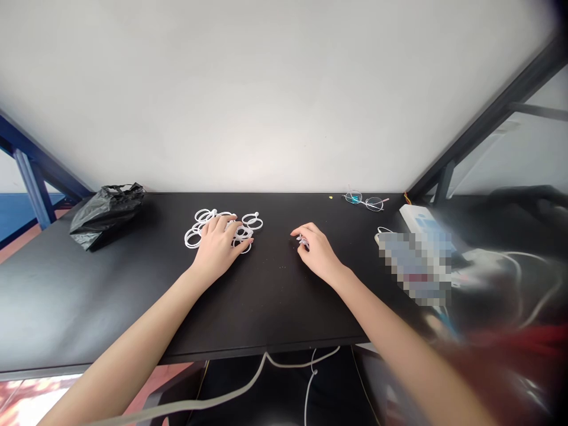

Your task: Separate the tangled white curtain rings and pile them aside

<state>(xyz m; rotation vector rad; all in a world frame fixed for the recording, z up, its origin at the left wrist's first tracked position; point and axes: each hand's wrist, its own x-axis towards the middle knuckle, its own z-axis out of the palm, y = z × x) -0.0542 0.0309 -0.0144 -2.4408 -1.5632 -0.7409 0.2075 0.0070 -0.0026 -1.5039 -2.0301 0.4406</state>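
Observation:
Several white rings (252, 222) with small knobs lie in a loose heap on the black table (275, 296), left of the middle. My left hand (217, 242) rests on top of this heap, fingers spread, and hides part of it. To the right, my right hand (316, 245) is curled on the table around some small white pieces (302, 240). Only a bit of these pieces shows between thumb and fingers, so their exact kind cannot be made out. A stretch of bare tabletop lies between the two hands.
A black plastic bag (109, 216) sits at the back left. Eyeglasses (364, 201) lie near the wall, beside a tiny yellow bit (331, 197). On the right are a white box (419, 220), a blurred-out flat object (412, 269) and cables. A white cable (231, 397) hangs below the front edge.

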